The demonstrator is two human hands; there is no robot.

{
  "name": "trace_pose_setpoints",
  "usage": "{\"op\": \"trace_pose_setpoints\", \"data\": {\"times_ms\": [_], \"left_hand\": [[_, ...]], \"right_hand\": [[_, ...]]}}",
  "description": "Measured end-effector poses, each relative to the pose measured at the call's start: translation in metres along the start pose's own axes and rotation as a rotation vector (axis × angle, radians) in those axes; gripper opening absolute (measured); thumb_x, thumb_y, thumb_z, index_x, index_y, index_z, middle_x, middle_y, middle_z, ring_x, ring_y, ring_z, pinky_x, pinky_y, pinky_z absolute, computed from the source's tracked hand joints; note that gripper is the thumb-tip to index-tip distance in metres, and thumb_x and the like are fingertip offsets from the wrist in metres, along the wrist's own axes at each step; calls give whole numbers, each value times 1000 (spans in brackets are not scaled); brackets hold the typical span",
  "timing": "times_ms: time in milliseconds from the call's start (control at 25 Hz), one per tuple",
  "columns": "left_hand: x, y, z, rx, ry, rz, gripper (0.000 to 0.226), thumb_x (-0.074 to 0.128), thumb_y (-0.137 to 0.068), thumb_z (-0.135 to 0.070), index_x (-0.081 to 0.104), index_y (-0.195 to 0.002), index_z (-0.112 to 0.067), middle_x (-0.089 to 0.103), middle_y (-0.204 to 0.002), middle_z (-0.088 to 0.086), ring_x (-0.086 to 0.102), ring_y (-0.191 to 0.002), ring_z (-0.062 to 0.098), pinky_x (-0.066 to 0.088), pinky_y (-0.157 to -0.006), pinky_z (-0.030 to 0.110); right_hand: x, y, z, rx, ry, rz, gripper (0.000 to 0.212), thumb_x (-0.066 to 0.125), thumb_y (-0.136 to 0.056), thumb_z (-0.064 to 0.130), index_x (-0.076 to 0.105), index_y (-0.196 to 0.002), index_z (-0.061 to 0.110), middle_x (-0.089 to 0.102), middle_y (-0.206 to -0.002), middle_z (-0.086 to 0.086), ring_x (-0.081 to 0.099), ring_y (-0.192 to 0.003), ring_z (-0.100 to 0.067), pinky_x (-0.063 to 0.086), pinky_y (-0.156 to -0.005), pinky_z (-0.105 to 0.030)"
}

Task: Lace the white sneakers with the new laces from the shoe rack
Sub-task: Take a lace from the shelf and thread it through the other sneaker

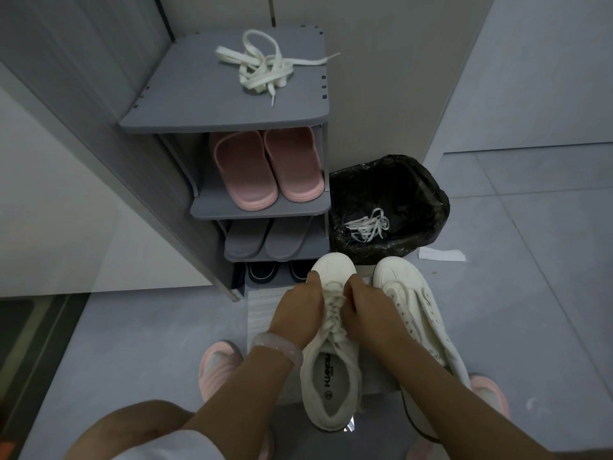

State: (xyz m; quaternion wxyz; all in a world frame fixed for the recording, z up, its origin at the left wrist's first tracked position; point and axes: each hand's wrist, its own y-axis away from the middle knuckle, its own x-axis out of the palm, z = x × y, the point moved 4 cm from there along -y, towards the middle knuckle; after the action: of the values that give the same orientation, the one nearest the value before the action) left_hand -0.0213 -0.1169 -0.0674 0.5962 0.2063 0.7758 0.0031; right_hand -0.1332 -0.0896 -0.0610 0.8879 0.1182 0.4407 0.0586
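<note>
— On the middle shelves?
— Pink slippers point(267, 167) side by side on one; grey slippers point(265, 242) below; dark shoes point(265, 272) at the bottom, mostly hidden.
— Right of those?
— Bin with a black liner point(428, 190), touching the shelving. Old white laces point(366, 225) in a tangle inside.
— On the floor beyond?
— White paper scrap point(441, 254), just beside the bin, on grey tiles point(530, 260).

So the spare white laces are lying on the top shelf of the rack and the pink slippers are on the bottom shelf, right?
Not quite. The head view shows the spare white laces on the top shelf, but the pink slippers sit on the shelf just below it, not the bottom.
</note>
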Motion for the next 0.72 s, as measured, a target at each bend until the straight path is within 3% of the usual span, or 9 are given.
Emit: {"op": "trace_pose_setpoints", "data": {"times_ms": [160,360,560,720], "left_hand": [[-8,-1,-3,34,217,-28,25,36,-98,-16,44,-120,-7,60,-100,17,57,-92,32,35,-69,31],[-3,-11,-7,29,221,17,17,48,-92,-16,53,-107,-10,46,-99,8,55,-92,29,47,-78,37],[-2,-15,-11,11,248,83,13,49,-90,-15,50,-100,-6,39,-101,8,52,-92,31,46,-82,37],[-2,-17,-9,-10,400,159,6,51,-91,-17,51,-85,-18,34,-92,-1,46,-81,19,43,-82,33]], "right_hand": [[0,1,-7,48,-111,-48,11,42,-89,7,35,-92,15,44,-64,6,49,-63,-18,31,-49,-23],[-1,0,-10,62,-130,-27,9,43,-89,7,36,-90,14,57,-81,-8,52,-71,-20,41,-64,-31],[2,3,-7,9,-78,38,9,43,-90,12,35,-92,14,60,-90,-12,50,-71,-21,35,-59,-29],[4,4,-9,31,-84,32,8,43,-91,14,41,-98,12,61,-96,-12,52,-74,-19,34,-55,-25]]}}
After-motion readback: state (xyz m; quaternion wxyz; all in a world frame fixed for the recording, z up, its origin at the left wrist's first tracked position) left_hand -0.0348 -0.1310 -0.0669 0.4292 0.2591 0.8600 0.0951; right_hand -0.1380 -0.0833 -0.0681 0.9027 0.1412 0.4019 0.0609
